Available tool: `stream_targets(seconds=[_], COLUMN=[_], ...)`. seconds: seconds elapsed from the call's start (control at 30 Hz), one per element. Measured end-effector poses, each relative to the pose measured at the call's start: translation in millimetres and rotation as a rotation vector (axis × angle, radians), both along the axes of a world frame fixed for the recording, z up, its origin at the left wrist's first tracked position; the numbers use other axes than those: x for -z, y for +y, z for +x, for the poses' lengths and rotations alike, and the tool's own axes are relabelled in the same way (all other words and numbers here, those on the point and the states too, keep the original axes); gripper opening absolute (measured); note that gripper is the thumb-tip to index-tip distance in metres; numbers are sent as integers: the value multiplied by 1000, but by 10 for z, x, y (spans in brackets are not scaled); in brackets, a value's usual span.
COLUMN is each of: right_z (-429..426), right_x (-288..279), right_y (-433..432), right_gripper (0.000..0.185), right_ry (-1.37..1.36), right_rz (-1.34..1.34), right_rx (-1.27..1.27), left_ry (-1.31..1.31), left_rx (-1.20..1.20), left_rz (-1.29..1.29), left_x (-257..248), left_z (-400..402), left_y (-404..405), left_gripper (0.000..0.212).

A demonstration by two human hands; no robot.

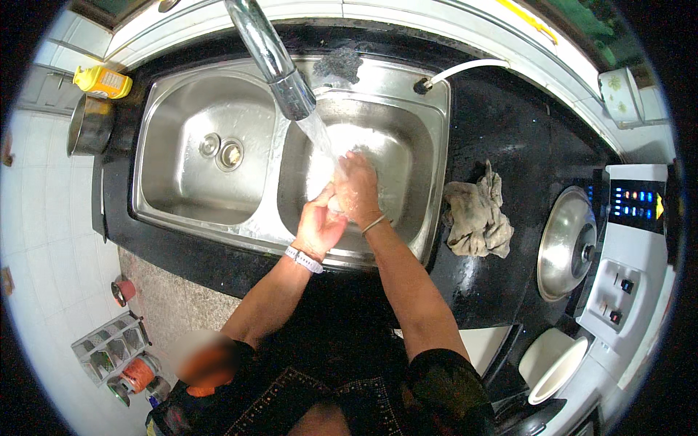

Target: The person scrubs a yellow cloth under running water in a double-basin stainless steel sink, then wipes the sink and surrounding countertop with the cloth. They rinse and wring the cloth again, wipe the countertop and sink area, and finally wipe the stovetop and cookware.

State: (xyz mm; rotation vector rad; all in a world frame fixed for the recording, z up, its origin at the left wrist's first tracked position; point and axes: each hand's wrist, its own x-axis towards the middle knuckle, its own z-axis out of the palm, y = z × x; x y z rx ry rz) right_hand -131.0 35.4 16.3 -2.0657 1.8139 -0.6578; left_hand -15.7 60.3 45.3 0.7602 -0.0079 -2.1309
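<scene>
My left hand [320, 222] is cupped, palm up, over the right basin [406, 218] of a stainless steel double sink. A small whitish thing [335, 204] shows between my two hands; its kind cannot be made out. From above, my right hand [355, 188] bends over it, wet and partly hiding it. Water [319, 136] runs from the chrome faucet [297, 98] onto my hands. Something bright white lies beside my fingers at the left, too glaring to name. The left basin [180, 185] holds a drain strainer [229, 157].
Right of the sink lies a crumpled grey cloth [477, 215]. A metal pan lid [564, 245] and a water dispenser [621, 261] stand farther right. A yellow bottle [103, 82] and a metal pot [90, 126] are at the left. Another person [191, 403] is at the lower left.
</scene>
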Motion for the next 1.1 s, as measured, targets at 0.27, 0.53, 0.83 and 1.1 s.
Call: stream_targets(seconds=[0.27, 0.53, 0.83, 1.1], right_z=[330, -346, -362, -86], right_x=[-404, -132, -736, -809], right_y=[201, -46, 156, -139], right_gripper=[49, 52, 64, 30], right_ry=[-458, -582, -1455, -1131], right_rz=[13, 624, 728, 621], right_rx=[92, -9, -289, -39], left_ry=[259, -413, 292, 34], left_rx=[50, 360, 441, 593], left_rz=[-105, -206, 103, 12], left_x=[-2, -376, -460, -414], left_z=[85, -88, 113, 108], left_y=[-203, 49, 162, -9], left_gripper=[38, 29, 28, 17])
